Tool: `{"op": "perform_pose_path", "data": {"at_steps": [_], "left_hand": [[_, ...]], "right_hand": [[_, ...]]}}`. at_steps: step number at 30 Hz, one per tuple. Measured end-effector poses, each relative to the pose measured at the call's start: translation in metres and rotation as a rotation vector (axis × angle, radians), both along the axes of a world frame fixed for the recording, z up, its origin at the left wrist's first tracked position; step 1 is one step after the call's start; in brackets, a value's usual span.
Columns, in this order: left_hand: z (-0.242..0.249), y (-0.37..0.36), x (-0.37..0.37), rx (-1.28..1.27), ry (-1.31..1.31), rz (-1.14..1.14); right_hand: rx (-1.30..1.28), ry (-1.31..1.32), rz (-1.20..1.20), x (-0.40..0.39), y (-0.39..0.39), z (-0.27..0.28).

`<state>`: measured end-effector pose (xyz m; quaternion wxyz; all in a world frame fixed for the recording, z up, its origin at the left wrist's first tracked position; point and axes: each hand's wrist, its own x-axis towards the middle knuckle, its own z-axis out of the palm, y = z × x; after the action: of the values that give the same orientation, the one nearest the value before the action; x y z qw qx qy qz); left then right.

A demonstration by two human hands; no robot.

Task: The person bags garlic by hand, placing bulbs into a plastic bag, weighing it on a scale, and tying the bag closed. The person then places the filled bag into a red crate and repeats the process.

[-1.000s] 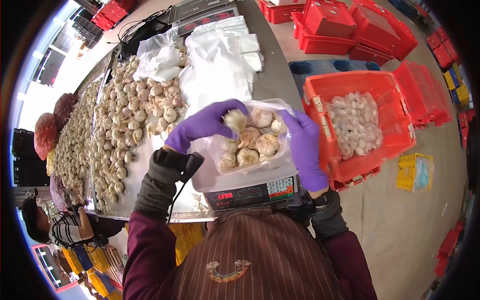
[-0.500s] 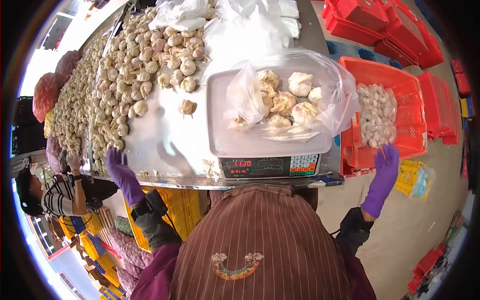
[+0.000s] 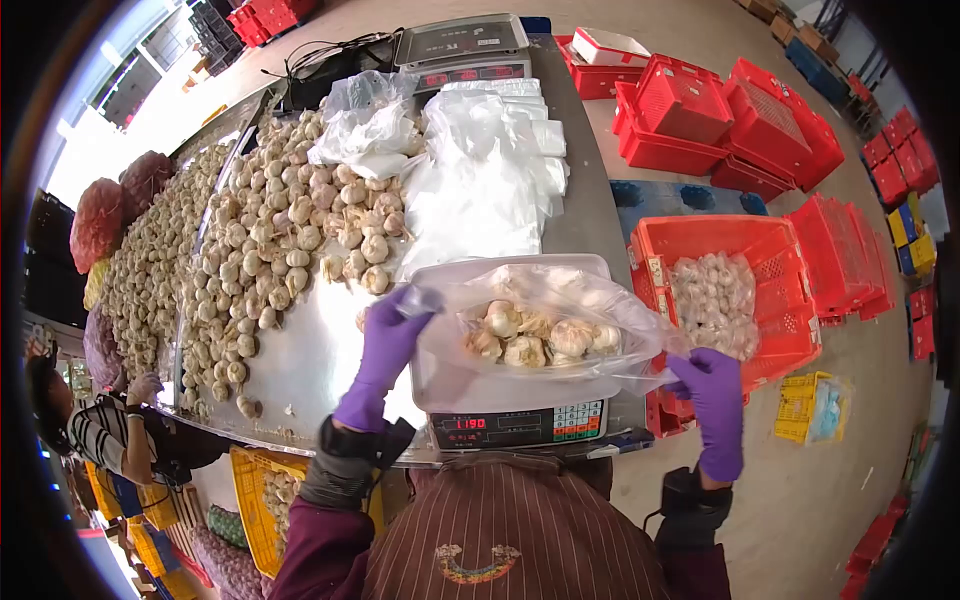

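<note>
Weighing step: garlic bag on scale; mouth pinched by left hand at 9 o'clock, corner gripped by right hand at 3. Next judged: steady lift off pan.

The person is wearing purple disposable gloves on the left hand and the right hand, with dark grey knitted cuffs showing at both wrists. A small black device with a thin black cable is sitting strapped at the left wrist. They are wearing maroon sleeves and a brown pinstriped apron bearing a small rainbow-coloured curved emblem.
</note>
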<state>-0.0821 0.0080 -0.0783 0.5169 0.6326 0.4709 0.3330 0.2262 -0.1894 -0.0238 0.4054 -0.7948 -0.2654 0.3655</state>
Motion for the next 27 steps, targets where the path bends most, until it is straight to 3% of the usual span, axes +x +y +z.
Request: {"op": "perform_pose_path", "data": {"at_steps": [1,2,3,4,5,6,8,11,12,14,15,16,17,19,20,21,23,24,25,27], "left_hand": [[0.045,0.004,-0.001,0.121,0.075,-0.005],[0.075,0.000,0.006,0.398,0.110,-0.024],[0.097,-0.007,0.017,0.668,0.147,-0.051],[0.105,-0.020,0.036,0.636,0.001,-0.319],[0.102,-0.032,0.062,0.648,0.085,-0.531],[0.086,-0.041,0.088,0.746,0.329,-0.629],[0.028,-0.042,0.127,0.703,0.643,-0.795],[-0.001,-0.027,0.140,0.534,0.648,-0.888],[0.010,-0.025,0.130,0.577,0.660,-0.860],[0.034,-0.022,0.092,0.623,0.308,-0.593],[0.034,-0.014,0.067,0.583,0.118,-0.332],[0.060,-0.010,0.049,0.817,0.450,0.117],[0.074,-0.010,0.044,0.817,0.454,0.114],[0.088,-0.014,0.037,0.848,0.349,-0.069],[0.086,-0.015,0.048,0.890,0.351,-0.484],[0.073,-0.019,0.063,1.043,0.514,-0.710],[0.057,0.002,0.050,1.011,0.782,-1.009],[0.056,0.017,0.026,0.982,0.828,-0.963],[0.068,0.033,0.006,0.969,1.097,-1.038],[0.070,0.049,-0.024,1.082,1.116,-0.897]], "right_hand": [[-0.001,0.090,0.018,0.006,0.001,0.016],[0.000,0.091,0.015,-0.001,0.009,0.038],[0.193,0.147,-0.042,-0.020,0.020,0.060],[0.383,0.198,-0.101,-0.036,0.029,0.071],[0.374,0.195,-0.108,-0.044,0.037,0.071],[0.394,0.214,-0.055,-0.049,0.044,0.069],[0.426,0.221,0.023,-0.054,0.054,0.065],[0.541,0.324,0.046,-0.058,0.054,0.053],[0.581,0.322,-0.010,-0.053,0.049,0.047],[0.605,0.290,-0.123,-0.042,0.040,0.038],[0.597,0.298,-0.124,-0.045,0.042,0.040],[0.641,0.232,-0.125,-0.048,0.044,0.046],[0.690,0.163,-0.129,-0.050,0.048,0.051],[0.680,0.231,-0.018,-0.051,0.060,0.048],[0.727,0.201,0.163,-0.053,0.070,0.042],[0.780,0.166,0.347,-0.056,0.080,0.041],[0.789,0.015,0.387,-0.053,0.089,0.062],[0.800,0.124,0.248,-0.041,0.090,0.067],[0.809,0.235,0.105,-0.028,0.092,0.070],[0.893,0.099,0.166,-0.013,0.091,0.073]]}}
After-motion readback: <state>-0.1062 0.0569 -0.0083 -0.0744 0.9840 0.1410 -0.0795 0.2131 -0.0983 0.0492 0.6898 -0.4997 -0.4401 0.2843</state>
